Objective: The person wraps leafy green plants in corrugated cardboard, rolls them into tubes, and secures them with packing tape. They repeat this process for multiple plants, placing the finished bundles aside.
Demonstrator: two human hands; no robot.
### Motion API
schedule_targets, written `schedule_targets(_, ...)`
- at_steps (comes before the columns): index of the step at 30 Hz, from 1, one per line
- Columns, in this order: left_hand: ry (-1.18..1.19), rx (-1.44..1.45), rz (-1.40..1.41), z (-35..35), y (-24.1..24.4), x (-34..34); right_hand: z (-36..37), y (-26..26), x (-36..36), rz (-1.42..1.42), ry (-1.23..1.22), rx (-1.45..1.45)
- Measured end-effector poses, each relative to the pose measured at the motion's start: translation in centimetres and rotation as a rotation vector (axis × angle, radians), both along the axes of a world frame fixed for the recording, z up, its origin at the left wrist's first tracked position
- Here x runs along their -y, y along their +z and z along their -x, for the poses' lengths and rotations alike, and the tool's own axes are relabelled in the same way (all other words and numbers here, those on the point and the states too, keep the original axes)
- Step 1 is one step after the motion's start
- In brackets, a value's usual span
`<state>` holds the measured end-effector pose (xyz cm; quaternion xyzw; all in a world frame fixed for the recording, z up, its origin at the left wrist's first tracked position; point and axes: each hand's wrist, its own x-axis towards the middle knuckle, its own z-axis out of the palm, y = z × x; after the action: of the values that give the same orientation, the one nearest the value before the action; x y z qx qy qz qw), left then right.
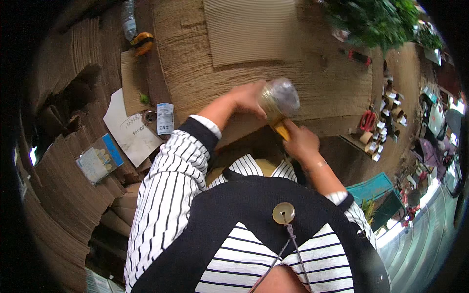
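In front of my chest, both hands are on a blurred, clear, glossy plastic object (281,96) with a yellow lower part (281,130). It is tilted, and its exact kind cannot be made out. My left hand (251,97) grips its clear, rounded body from the left side. The yellow part is held by my right hand (303,143), lower and to the right. Beneath them lies a large brown cardboard surface (227,82), with a paler corrugated cardboard sheet (253,33) on top of it, farther from me.
On the left are stacked cardboard (62,186), a white sheet with handwriting (130,128), a plastic packet (99,159), an orange-and-black object (143,43) and a plastic bottle (129,22). Rightward are green foliage (377,22), a red-handled tool (367,120), small rolls (392,106) and a teal crate (370,186).
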<state>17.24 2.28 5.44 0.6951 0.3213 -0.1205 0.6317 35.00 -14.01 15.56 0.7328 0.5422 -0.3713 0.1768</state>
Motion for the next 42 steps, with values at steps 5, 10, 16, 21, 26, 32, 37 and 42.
schedule_targets(5, 0.014, -0.080, 0.129, 0.0, -0.3, -0.9, -0.7, -0.6, -0.1, 0.078, -0.021, -0.041)
schedule_targets(10, -0.044, -0.212, -0.414, -2.4, 4.6, 4.7, -7.1, 4.1, 6.5, -0.013, 0.069, -0.098)
schedule_targets(16, -0.070, -0.165, -0.835, -1.2, 4.3, 12.1, -10.6, 6.0, 7.3, -0.533, -0.059, -0.272)
schedule_targets(21, 0.073, -0.395, -0.963, 2.2, 3.5, 15.2, -7.8, 7.3, -0.5, -0.842, 0.199, -0.504)
schedule_targets(26, 0.008, -0.397, -0.958, 2.5, 3.4, 14.8, -6.8, 5.1, -2.8, -0.536, 0.798, -0.193)
schedule_targets(32, 0.001, -0.426, -0.945, 1.7, 3.5, 14.4, -12.9, 4.3, -1.7, -0.515, 0.748, -0.066)
schedule_targets(37, -0.172, -0.286, -0.960, -5.1, 4.1, 14.1, -14.8, 1.8, -2.6, -0.539, 0.556, -0.123)
schedule_targets(42, -0.074, -0.225, -0.945, -5.4, 3.7, 8.1, -17.2, -5.0, -2.7, -0.376, -0.029, -0.546)
